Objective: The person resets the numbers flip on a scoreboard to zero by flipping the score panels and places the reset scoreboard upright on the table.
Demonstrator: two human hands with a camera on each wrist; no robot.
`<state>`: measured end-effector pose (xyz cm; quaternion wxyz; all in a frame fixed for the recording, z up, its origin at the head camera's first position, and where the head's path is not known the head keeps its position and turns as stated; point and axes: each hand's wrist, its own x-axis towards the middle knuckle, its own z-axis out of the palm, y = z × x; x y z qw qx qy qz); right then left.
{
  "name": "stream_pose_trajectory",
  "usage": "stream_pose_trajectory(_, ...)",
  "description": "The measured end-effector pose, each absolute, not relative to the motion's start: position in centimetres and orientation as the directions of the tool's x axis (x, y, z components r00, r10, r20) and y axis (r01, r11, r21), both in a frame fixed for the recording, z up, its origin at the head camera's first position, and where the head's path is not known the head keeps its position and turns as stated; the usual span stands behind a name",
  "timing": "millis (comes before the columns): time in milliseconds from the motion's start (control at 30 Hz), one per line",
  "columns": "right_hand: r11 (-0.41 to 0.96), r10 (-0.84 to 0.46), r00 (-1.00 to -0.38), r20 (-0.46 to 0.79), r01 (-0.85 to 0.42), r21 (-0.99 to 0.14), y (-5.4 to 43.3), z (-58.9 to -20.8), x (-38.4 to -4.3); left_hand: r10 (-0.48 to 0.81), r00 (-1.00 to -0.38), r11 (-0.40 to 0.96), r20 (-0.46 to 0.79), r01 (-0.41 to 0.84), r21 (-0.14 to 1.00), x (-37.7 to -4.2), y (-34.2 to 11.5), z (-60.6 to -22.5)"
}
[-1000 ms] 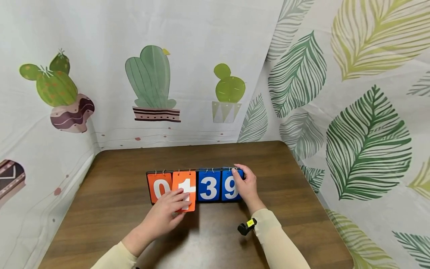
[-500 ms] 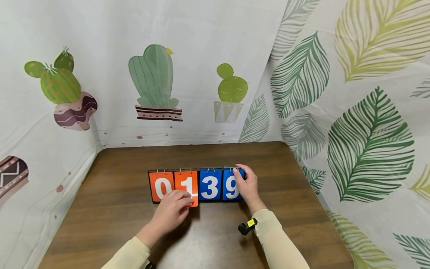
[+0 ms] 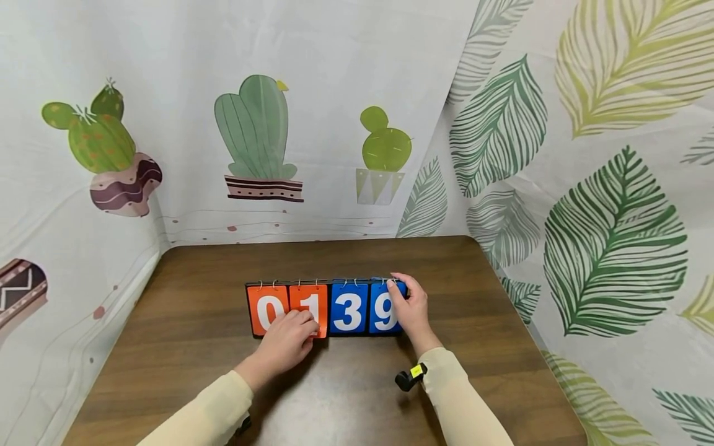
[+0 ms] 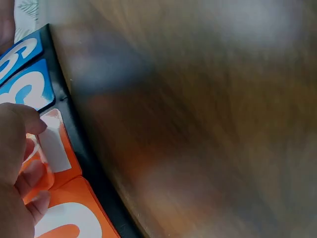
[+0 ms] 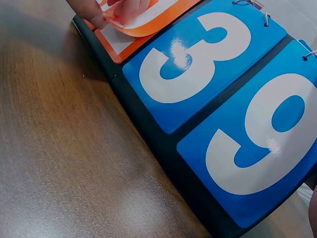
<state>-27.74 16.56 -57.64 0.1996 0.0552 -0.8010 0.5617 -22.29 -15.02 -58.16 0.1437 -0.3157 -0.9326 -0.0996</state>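
While the left hand (image 3: 286,341) pinches the lower part of the orange 1 card (image 3: 309,300), bending it up, the right hand (image 3: 411,310) grips the right end of the board (image 5: 166,148), which sits on the table (image 3: 362,384). The card looks thin, light and springy, its gloss perhaps slippery; the free lower edge seems best to hold, since rings (image 5: 266,20) bind the top. The board is probably light enough to shift, so its end suits steadying.

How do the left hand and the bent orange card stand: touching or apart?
Touching. The right wrist view shows the left hand with fingers against the bent orange card.
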Motion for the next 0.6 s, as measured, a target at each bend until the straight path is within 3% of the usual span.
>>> stream_pose_trajectory(233,0.368,0.134,-0.918,0.373,-0.304,-0.879,16.6,-57.6,-27.7,0.566,-0.791,0.808,0.232,0.588,0.036,-23.0,-14.5,-58.2)
stream_pose_trajectory(600,0.352,0.139,-0.908,0.396,-0.328,-0.877,16.6,-57.8,-27.9,0.440,-0.883,0.896,0.165,0.444,-0.013,-23.1,-13.2,-57.9)
